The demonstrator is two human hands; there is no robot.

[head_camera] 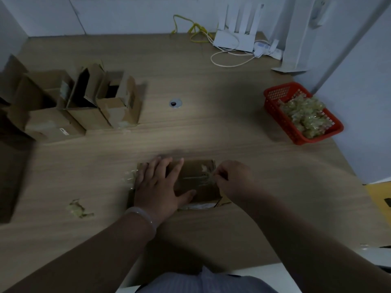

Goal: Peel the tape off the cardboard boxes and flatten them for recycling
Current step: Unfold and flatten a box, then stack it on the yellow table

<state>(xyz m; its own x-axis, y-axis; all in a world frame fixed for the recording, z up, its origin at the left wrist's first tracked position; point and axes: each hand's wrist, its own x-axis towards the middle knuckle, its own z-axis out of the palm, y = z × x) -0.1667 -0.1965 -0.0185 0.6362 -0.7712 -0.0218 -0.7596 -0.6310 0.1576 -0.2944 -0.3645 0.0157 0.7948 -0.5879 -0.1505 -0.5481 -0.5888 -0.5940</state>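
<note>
While your left hand (157,185) lies flat with its fingers spread on the small brown cardboard box (195,188), pressing it onto the wood-grain table (211,134) right in front of you, your right hand (230,178) pinches a crinkly strip of clear tape (206,178) on the box's top face, fingertips curled tight on it. That strip looks shiny and wrinkled, partly lifted off the matte cardboard. You've got a pale, smooth bracelet (140,214) on your left wrist. A scrunched yellowish wad of tape (79,209) sits on the table off to the left, well apart from the box. Far left, a bunch of open boxes (84,102) stand upright with their flaps sticking up. Over on the right, the red plastic mesh basket (275,111) is piled with crumpled tape balls (304,117).
</note>
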